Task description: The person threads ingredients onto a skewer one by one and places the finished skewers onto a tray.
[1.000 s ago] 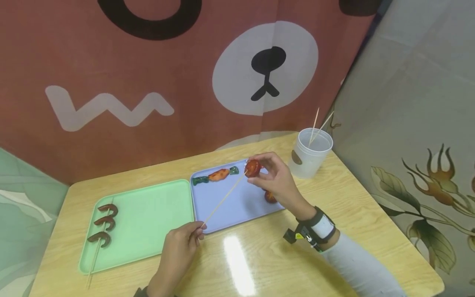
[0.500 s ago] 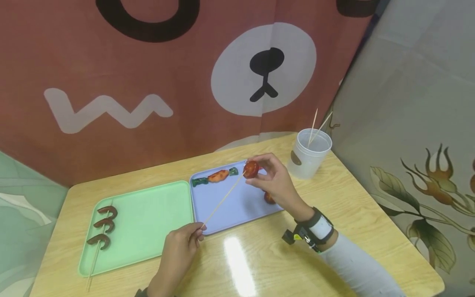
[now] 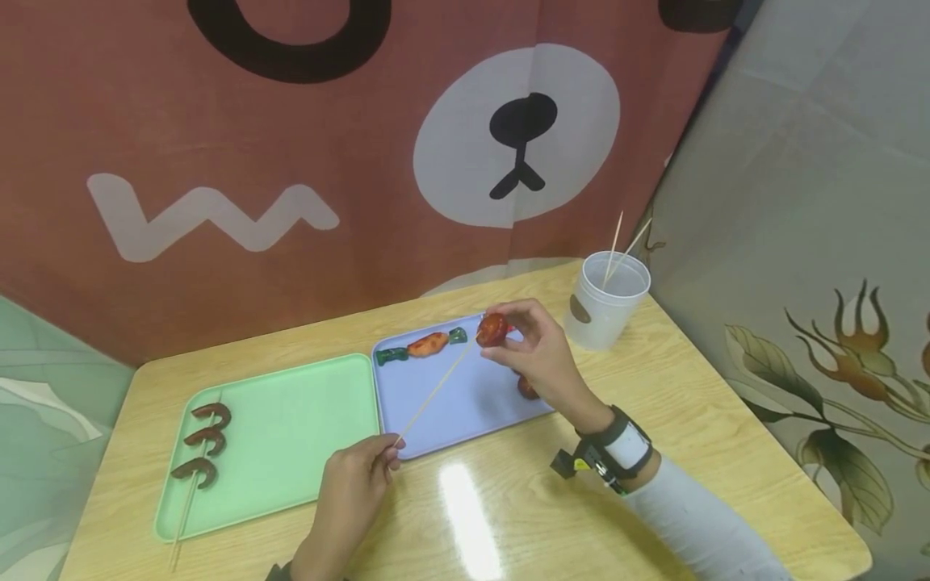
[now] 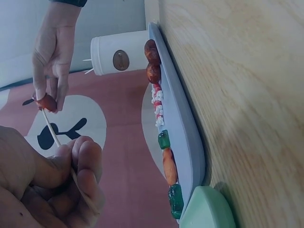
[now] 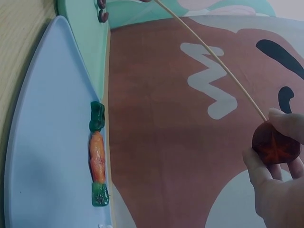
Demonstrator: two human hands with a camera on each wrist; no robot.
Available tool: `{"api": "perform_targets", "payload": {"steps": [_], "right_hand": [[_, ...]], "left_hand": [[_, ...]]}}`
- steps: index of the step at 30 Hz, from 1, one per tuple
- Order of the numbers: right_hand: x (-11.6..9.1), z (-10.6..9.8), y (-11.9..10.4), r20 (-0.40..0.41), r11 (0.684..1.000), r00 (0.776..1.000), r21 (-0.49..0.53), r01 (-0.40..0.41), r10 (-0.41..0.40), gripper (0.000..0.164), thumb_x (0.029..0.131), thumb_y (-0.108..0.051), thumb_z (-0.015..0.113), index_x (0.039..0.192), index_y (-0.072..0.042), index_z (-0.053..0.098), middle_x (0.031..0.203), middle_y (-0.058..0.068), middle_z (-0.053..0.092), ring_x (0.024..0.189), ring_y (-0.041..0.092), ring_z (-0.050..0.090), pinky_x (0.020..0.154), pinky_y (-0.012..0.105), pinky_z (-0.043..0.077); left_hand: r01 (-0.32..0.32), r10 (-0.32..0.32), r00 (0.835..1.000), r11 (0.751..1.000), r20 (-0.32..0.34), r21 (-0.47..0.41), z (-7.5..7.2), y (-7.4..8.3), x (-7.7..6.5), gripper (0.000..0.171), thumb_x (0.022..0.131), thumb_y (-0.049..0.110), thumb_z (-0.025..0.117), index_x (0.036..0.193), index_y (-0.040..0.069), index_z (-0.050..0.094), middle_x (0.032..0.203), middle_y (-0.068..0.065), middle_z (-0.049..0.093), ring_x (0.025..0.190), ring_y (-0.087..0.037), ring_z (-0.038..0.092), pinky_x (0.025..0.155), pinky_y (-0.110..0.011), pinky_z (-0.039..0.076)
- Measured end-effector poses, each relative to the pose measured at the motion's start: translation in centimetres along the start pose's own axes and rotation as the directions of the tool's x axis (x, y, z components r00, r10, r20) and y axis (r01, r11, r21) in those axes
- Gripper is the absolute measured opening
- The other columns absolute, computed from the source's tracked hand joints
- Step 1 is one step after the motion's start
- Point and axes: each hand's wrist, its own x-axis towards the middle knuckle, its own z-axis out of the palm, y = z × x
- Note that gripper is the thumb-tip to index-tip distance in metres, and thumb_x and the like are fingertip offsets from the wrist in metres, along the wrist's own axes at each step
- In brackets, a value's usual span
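Note:
My left hand [image 3: 356, 476] pinches a thin bamboo skewer [image 3: 436, 391] by its near end, above the front edge of the lavender-blue tray [image 3: 450, 415]. At the skewer's far end my right hand [image 3: 546, 355] grips a red-brown shiitake mushroom [image 5: 275, 147] between thumb and fingers. A star-shaped cut shows on the mushroom's cap in the right wrist view. The skewer's tip meets the mushroom, and how deep it goes in is hidden. On the blue tray lie an orange piece [image 3: 427, 344] between green pieces, a red-and-white piece [image 4: 158, 104] and round brown pieces [image 4: 152, 54].
To the left, a green tray [image 3: 291, 436] bears a skewer threaded with three curled brown pieces [image 3: 194, 468]; its stick overhangs the front rim. A whitish cup [image 3: 605, 315] holding a couple of skewers stands at the back right. A printed cloth [image 3: 349, 202] hangs behind the table.

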Motion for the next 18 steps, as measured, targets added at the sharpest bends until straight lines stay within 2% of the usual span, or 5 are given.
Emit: {"api": "perform_targets", "payload": {"steps": [8, 15, 18], "right_hand": [[0.1, 0.21, -0.29, -0.028, 1.0, 1.0, -0.026, -0.011, 0.01, 0.057, 0.077, 0.018, 0.077, 0.127, 0.007, 0.052, 0.137, 0.028, 0.054, 0.128, 0.019, 0.06, 0.102, 0.033, 0.059], [0.02, 0.32, -0.41, -0.017, 0.999, 1.0, -0.038, -0.005, 0.004, 0.057, 0.078, 0.017, 0.078, 0.127, 0.006, 0.052, 0.132, 0.013, 0.059, 0.126, 0.019, 0.06, 0.102, 0.033, 0.059], [-0.07, 0.46, -0.37, -0.011, 0.998, 1.0, -0.052, 0.017, -0.018, 0.057, 0.078, 0.017, 0.078, 0.127, 0.007, 0.052, 0.131, 0.011, 0.059, 0.124, 0.018, 0.061, 0.101, 0.032, 0.059]], "left_hand": [[0.019, -0.019, 1.0, 1.0, 0.023, -0.006, 0.07, 0.17, 0.08, 0.017, 0.082, -0.015, 0.075, 0.095, -0.004, 0.077, 0.086, -0.007, 0.079, 0.069, -0.012, 0.074, 0.063, -0.012, 0.06], [0.043, -0.042, 0.998, 0.999, 0.039, -0.007, 0.09, 0.3, 0.29, 0.018, 0.082, -0.016, 0.073, 0.095, -0.004, 0.077, 0.086, -0.007, 0.079, 0.067, -0.011, 0.073, 0.061, -0.011, 0.059], [0.039, -0.039, 0.999, 0.999, 0.035, -0.008, 0.08, 0.32, 0.31, 0.018, 0.082, -0.017, 0.073, 0.095, -0.005, 0.076, 0.085, -0.008, 0.079, 0.067, -0.011, 0.073, 0.061, -0.011, 0.059]]}}
